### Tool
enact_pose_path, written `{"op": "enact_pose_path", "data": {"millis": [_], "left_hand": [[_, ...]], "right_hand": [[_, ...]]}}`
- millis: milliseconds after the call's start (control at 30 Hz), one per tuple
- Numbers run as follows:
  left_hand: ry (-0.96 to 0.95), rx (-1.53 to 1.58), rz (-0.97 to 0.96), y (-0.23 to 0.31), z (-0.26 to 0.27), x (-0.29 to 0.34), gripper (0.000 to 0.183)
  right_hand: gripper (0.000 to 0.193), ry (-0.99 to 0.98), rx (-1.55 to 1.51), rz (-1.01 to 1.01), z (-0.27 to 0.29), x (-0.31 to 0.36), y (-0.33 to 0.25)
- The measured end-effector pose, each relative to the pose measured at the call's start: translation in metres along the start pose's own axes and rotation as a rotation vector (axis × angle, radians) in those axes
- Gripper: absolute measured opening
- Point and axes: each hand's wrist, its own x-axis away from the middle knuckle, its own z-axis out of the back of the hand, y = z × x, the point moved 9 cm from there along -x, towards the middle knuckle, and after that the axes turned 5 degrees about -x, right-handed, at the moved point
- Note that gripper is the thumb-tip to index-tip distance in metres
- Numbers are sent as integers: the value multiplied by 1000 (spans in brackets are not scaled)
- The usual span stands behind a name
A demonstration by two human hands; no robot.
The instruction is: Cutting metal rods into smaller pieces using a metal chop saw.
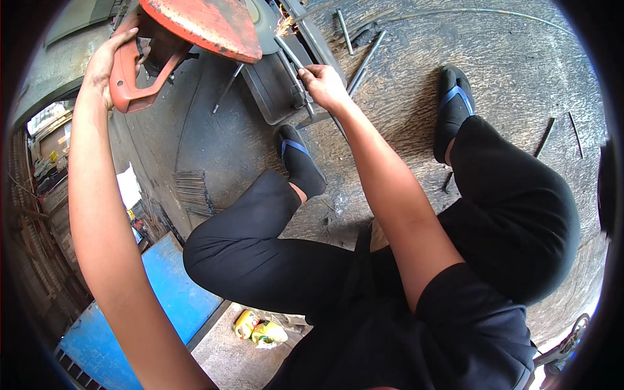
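At the upper left, my left hand point(104, 68) is closed around the orange-red loop handle point(144, 97) of a cut-off saw. The saw's worn, rounded orange guard point(211, 27) covers much of the pale grey disc point(261, 23). My right hand point(323, 86) pinches a thin metal rod point(286, 51), its far end up at the disc's edge. Bright orange sparks point(284, 26) fly there. Below the disc lies the saw's dark grey base point(270, 91), with a clamp-like metal part point(298, 91) near my right fingers.
Loose metal rods point(368, 60) lie on the stained floor, with more short dark pieces point(545, 137) at the right. A stack of rods point(193, 193) sits left of my sandalled feet point(300, 161). A blue panel point(162, 276) and yellow packages point(261, 331) are at the lower left.
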Motion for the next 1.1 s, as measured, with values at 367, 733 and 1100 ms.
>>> {"op": "enact_pose_path", "data": {"millis": [367,733,1100], "left_hand": [[-2,-28,26,-3,3,-4,41],[2,-37,-4,-3,4,-5,42],[-6,-62,38,-12,12,-16,54]], "right_hand": [[25,101,132,181,5,10,-25],[22,178,214,250,7,18,-30],[11,271,458,440,7,21,-44]]}}
